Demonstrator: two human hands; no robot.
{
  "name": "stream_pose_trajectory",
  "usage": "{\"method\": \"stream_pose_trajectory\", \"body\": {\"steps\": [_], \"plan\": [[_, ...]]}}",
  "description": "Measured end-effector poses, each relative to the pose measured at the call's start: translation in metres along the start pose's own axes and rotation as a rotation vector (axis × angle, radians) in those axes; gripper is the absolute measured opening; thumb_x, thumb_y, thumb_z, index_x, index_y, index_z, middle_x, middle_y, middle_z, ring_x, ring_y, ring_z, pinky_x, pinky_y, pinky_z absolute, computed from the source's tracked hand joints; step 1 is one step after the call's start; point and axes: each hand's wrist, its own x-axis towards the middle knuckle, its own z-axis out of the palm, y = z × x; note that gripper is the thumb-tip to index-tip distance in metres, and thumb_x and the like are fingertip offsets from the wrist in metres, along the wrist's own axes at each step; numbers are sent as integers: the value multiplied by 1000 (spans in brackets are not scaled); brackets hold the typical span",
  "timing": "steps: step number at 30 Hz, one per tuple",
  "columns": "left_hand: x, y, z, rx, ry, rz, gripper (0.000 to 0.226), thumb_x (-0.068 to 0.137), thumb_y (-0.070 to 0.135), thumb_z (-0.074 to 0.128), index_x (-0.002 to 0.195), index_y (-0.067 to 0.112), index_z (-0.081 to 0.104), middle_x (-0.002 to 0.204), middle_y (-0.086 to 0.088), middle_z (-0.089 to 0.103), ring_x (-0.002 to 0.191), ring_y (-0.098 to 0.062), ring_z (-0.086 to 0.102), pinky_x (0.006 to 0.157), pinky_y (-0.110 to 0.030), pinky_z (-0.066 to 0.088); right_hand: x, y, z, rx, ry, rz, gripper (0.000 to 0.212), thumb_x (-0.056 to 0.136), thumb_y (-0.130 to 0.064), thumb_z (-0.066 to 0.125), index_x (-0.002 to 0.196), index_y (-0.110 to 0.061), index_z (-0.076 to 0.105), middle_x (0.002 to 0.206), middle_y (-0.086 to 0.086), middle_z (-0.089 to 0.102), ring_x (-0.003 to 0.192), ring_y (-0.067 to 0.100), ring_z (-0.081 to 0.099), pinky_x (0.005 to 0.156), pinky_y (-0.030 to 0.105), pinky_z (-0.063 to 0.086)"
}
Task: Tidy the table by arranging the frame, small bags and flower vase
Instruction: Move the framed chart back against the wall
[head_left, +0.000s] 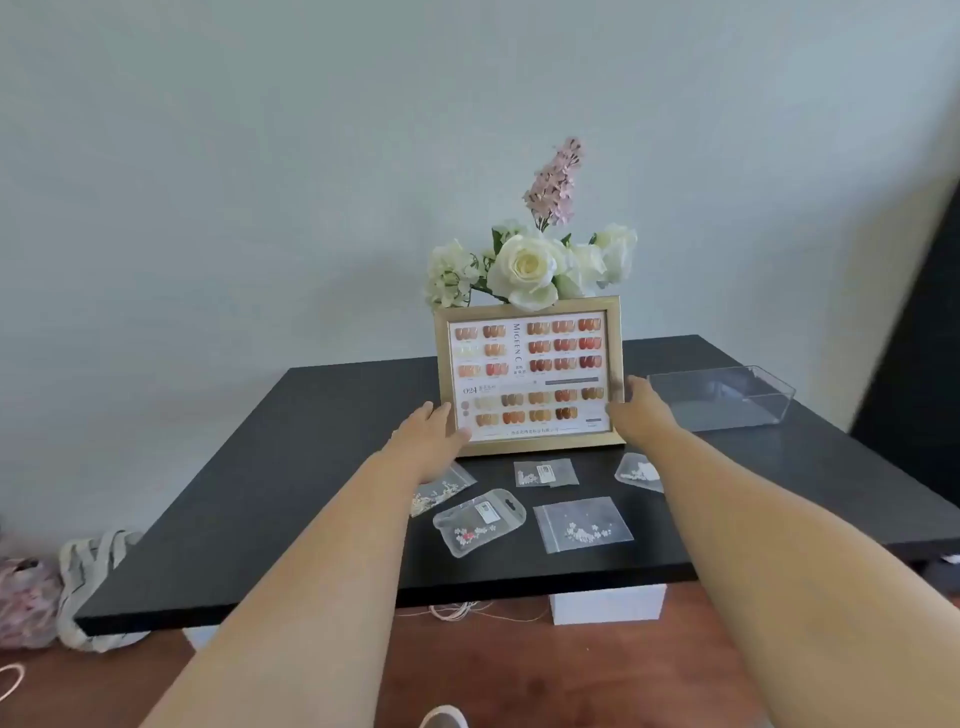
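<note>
Head view. A plain pale wall stands behind a black surface (322, 467) set over a wood floor. The gold picture frame (530, 375), which shows a nail-colour chart, stands upright near the middle of the surface. The flower vase is hidden behind it; only its white roses and pink sprig (535, 260) show above the top rail.

The left hand (428, 439) touches the frame's lower left edge, and the right hand (636, 410) is pressed to its right edge. Each grip is a flat, narrow hold on a side rail, so the frame is held between the two hands.

Five small bags (480, 521) of clear plastic lie scattered on the surface just in front of the frame; two are partly covered by the forearms. A clear plastic tray (727, 397) sits to the right, apart from the frame.

Judgement: the frame looks stiff and light, and its glazed front is probably fragile and smooth. The side rails are the proper place to hold it, low down and with both hands. The bags appear limp, slippery and nearly weightless, so pinching a corner should suit them. The vase is likely top-heavy with its blooms and should be taken by the body, not the stems.
</note>
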Motion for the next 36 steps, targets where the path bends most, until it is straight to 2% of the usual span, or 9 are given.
{"method": "stream_pose_trajectory", "body": {"steps": [3,6,9,11,13,18,25,30,36], "plan": [[12,-7,10,-155,-20,-44,71,101,51,34,157,21,3,166,-5,2,150,-26,9,119,-45,18,9,6,2,68,-49,119,59,97,-19,49,149,-17,22,144,10,45,119,30,51,77,35,45],[27,-9,24,-407,28,-103,76,99,49,41,156,24,-3,165,-4,12,148,-28,20,117,-46,24,21,11,6,162,-73,174,60,99,-21,47,152,-21,18,149,8,40,126,29,47,76,32,46],[43,-4,31,-597,69,-115,78,99,52,40,156,26,-8,164,-2,16,147,-28,22,117,-47,21,31,15,9,249,-74,182,51,100,-19,44,148,-26,29,130,5,57,113,29,57,89,44,52],[49,0,35,-725,103,-123,78,99,51,41,156,26,-7,164,-2,15,148,-28,19,116,-48,19,33,20,10,278,-71,196,51,99,-14,42,146,-31,32,110,0,61,101,28,62,86,49,55],[54,1,38,-805,138,-133,75,100,49,41,156,27,-5,164,-2,14,148,-28,18,117,-49,19,34,22,13,271,-97,169,57,98,-7,44,147,-32,29,115,1,61,92,22,62,74,42,59],[49,-13,36,-892,223,-173,67,102,43,41,156,33,2,164,-1,16,148,-29,20,117,-54,19,22,11,26,341,-119,114,60,97,-6,49,148,-31,27,124,1,58,105,20,60,72,35,58],[20,-58,6,-1010,366,-165,68,98,51,45,154,37,9,161,2,24,146,-25,25,115,-56,21,-7,-20,74,435,-224,35,64,96,-11,54,147,-35,25,123,-3,58,108,19,60,91,46,52],[5,-100,-11,-1019,463,-221,71,95,55,48,154,38,12,158,3,31,142,-24,33,112,-54,27,-23,-49,108,435,-326,-40,67,96,-10,52,148,-38,21,113,-12,59,110,17,57,98,47,45],[3,-151,-28,-1042,511,-310,63,93,56,52,148,43,24,148,5,46,133,-22,45,109,-59,35,-30,-89,145,405,-444,-110,70,94,-18,58,149,-38,19,137,-7,51,126,20,48,106,50,36]]}}
